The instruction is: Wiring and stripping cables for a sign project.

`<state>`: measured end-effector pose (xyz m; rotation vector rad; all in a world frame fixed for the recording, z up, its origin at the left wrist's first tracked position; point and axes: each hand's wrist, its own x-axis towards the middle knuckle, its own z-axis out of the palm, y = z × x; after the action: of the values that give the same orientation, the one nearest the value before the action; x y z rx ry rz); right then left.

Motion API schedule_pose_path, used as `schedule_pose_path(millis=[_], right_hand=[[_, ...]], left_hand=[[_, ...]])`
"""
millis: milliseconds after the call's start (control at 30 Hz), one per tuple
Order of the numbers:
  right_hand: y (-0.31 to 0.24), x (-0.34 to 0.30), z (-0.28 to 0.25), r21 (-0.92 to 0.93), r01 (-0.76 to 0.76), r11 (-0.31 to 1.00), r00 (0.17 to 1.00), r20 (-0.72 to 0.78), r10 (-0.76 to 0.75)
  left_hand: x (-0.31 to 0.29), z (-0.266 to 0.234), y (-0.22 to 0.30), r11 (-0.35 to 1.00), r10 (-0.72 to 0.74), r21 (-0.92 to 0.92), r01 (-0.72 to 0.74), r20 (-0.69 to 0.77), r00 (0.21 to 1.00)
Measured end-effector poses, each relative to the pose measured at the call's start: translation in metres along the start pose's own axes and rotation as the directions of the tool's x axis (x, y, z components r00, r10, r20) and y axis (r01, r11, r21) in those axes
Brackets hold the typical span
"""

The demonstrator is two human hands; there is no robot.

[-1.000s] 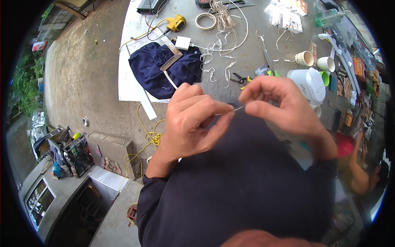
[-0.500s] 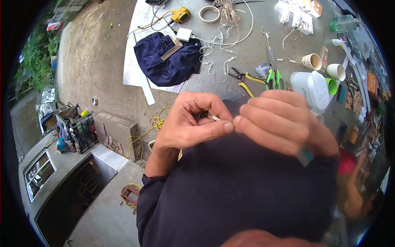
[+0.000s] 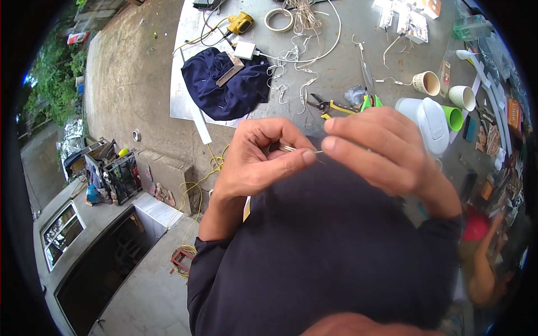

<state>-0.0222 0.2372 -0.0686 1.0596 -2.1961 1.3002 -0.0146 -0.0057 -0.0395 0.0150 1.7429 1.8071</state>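
Note:
In front of my dark shirt, my left hand (image 3: 260, 162) is closed, pinching thin white wires (image 3: 287, 148) between thumb and forefinger. Fine bare strands (image 3: 321, 158) stick out past the thumb tip toward the right. Just beside them is my right hand (image 3: 381, 148), its fingertips parted and close to the wire end. Whether a fingertip touches the strands is hard to make out. Beyond the hands lie yellow-handled pliers (image 3: 336, 106) and green-handled scissors (image 3: 368, 84), partly hidden by my right hand.
On the grey table are a dark blue cloth (image 3: 224, 84), a white adapter (image 3: 245, 50), a tape roll (image 3: 278, 19) and strings of small white modules (image 3: 305, 78). Cups (image 3: 426, 83) and a white-lidded container (image 3: 431, 126) stand right. Another person's arm (image 3: 483, 263) shows lower right.
My right fingers have parted and lifted slightly from their closed pinch, exposing the wire's fine strands. My left hand keeps its pinch. The view has shifted a little.

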Motion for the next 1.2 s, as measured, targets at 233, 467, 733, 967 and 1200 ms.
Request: schedule_pose_path(millis=[233,467,733,967,1200], right_hand=[[-0.001,0.001,0.007,-0.091,0.298,0.95,0.952,-0.042,-0.303],[-0.008,-0.002,0.003,0.336,-0.519,0.786,0.845,0.343,0.411],[0.006,-0.033,0.027,0.542,-0.734,0.411,0.621,0.289,0.729],[-0.021,-0.033,0.049,0.333,-0.769,0.546,0.629,0.242,0.739],[-0.021,-0.046,0.057,0.427,-0.811,0.401,0.538,0.273,0.797]], left_hand=[[0.002,0.002,0.0,0.998,-0.044,-0.03,0.047,0.105,0.993],[0.004,0.008,0.008,0.64,0.428,0.657,-0.398,0.125,0.895],[0.007,0.007,-0.017,0.998,0.059,0.007,-0.06,-0.326,0.943],[0.029,0.012,-0.039,0.86,0.095,-0.461,-0.22,-0.278,0.956],[0.034,0.021,-0.042,0.957,0.223,-0.145,-0.25,-0.177,0.959]])
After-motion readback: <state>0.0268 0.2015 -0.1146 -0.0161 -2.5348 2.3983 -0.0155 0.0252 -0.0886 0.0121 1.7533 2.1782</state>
